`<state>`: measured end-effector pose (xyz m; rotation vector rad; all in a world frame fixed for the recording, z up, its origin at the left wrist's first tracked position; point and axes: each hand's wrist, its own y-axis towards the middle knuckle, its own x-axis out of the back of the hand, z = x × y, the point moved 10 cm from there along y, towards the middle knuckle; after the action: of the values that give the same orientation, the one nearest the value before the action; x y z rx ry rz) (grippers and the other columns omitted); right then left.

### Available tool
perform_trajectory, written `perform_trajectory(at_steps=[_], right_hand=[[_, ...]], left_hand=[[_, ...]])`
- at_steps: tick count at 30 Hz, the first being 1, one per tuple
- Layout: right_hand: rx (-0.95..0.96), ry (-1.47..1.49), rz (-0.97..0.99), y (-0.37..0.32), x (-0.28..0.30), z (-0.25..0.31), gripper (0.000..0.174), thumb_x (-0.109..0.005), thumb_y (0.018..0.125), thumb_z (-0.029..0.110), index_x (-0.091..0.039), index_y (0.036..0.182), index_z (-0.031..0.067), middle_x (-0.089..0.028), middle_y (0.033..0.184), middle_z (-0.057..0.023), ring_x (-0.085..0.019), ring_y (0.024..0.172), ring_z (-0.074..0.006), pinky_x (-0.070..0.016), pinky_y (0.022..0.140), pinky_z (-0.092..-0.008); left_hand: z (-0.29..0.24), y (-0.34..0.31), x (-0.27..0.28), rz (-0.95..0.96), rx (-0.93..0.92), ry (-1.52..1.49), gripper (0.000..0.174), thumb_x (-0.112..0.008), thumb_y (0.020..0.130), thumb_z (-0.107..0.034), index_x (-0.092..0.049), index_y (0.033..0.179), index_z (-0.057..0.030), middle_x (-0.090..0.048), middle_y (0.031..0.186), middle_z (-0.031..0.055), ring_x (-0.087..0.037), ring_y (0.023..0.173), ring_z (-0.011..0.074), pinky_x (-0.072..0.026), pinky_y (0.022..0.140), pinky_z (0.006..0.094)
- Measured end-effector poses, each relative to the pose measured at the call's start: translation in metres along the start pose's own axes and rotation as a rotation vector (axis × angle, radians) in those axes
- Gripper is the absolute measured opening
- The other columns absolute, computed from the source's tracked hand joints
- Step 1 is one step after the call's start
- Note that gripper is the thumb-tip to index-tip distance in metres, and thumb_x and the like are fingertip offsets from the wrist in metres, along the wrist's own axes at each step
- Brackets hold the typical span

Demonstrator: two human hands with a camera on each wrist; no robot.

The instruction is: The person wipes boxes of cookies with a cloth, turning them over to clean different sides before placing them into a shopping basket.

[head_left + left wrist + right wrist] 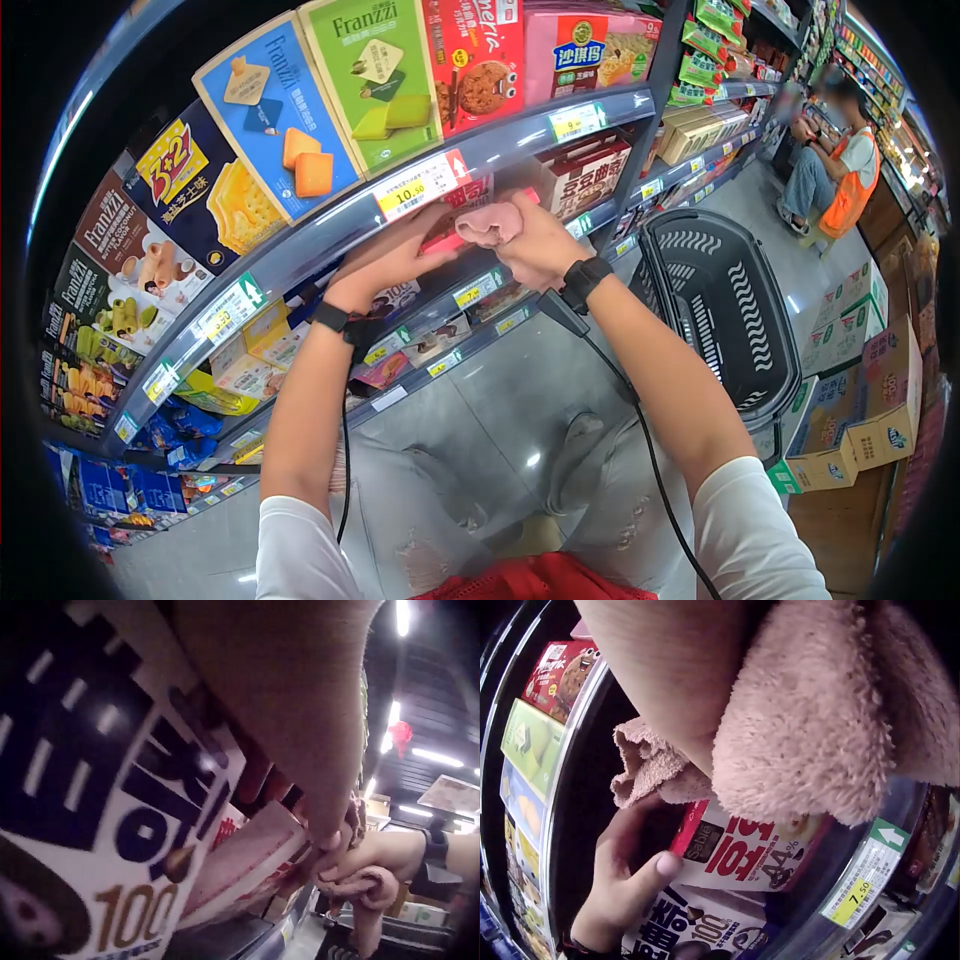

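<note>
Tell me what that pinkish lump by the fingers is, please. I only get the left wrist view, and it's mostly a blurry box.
Observer: It's a fluffy pink cloth, bunched in the right hand. The right wrist view shows its pile clearly.
Operator: And what is the other hand doing with the box?
Observer: The left hand holds a red and white box, with its thumb on the box's lower corner.
Operator: Where on the shelves is all this?
Observer: In the head view, both hands reach in just under a shelf edge that carries a 10.50 price tag.
</note>
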<state>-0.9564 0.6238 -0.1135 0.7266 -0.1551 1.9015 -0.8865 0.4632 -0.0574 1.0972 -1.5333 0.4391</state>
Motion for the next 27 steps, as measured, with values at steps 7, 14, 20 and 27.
perform_trajectory(at_steps=[7,14,20,27], right_hand=[[0.021,-0.093,-0.035,-0.002,0.007,0.005,0.065,-0.077,0.076,0.022,-0.052,0.134,0.0066,-0.068,0.115,-0.0268,-0.066,0.110,-0.0433,-0.0538,0.094,-0.0463],[0.026,-0.079,-0.097,-0.003,0.021,-0.003,0.061,-0.078,0.075,0.022,-0.056,0.130,0.0084,-0.069,0.114,-0.0237,-0.067,0.108,-0.0418,-0.0541,0.092,-0.0457],[0.008,0.024,-0.100,-0.013,0.032,-0.008,0.061,-0.079,0.073,0.022,-0.058,0.129,0.0095,-0.070,0.112,-0.0219,-0.068,0.105,-0.0396,-0.0544,0.091,-0.0443],[0.025,0.002,-0.090,-0.023,0.039,0.013,0.055,-0.077,0.072,0.022,-0.063,0.123,0.0067,-0.071,0.111,-0.0218,-0.069,0.105,-0.0387,-0.0544,0.091,-0.0431]], left_hand=[[0.011,-0.042,0.023,0.008,0.184,0.201,0.099,-0.090,0.061,-0.049,-0.051,0.144,-0.0107,-0.051,0.148,0.0195,-0.046,0.139,0.0398,-0.0390,0.113,0.0477],[0.015,-0.084,0.038,0.011,0.315,0.298,0.104,-0.095,0.058,-0.025,-0.048,0.150,-0.0178,-0.045,0.154,0.0218,-0.041,0.142,0.0427,-0.0364,0.115,0.0468],[0.024,-0.096,0.035,-0.058,0.301,0.287,0.085,-0.085,0.074,-0.021,-0.050,0.151,-0.0245,-0.042,0.157,0.0212,-0.040,0.142,0.0424,-0.0361,0.115,0.0463],[0.024,-0.082,0.029,-0.058,0.273,0.275,0.084,-0.085,0.074,-0.022,-0.050,0.150,-0.0274,-0.048,0.150,0.0193,-0.045,0.138,0.0425,-0.0393,0.113,0.0474]])
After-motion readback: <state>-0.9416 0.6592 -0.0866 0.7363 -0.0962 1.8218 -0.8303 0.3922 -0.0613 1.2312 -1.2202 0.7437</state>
